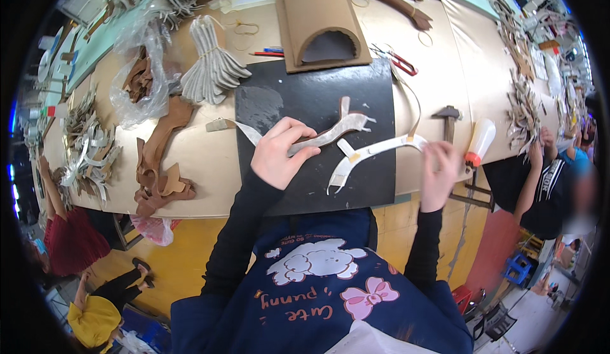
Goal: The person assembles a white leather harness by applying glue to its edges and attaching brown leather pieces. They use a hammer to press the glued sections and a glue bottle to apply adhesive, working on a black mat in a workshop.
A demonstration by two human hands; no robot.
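Note:
My left hand [281, 153] is closed on a curved, forked leather strap piece [340, 130], grey on its upper face with a brown edge. That piece is held over a black work mat [286, 189]. To its right lies a white forked strap piece [375, 151] with small tan patches and thread ends at its lower tip. My right hand [440, 171] is at the right end of this white piece, its fingers smeared by motion. Whether they grip it cannot be made out. A pale strip [244, 132] runs out to the left of my left hand.
Behind the mat stands a brown arched form [321, 11]. Red-handled scissors [403, 66], a hammer [448, 118] and a red-capped bottle [481, 139] lie right. Bundled grey strips [213, 62], brown leather pieces [162, 157] and a plastic bag [136, 81] lie left. Other people sit at both sides.

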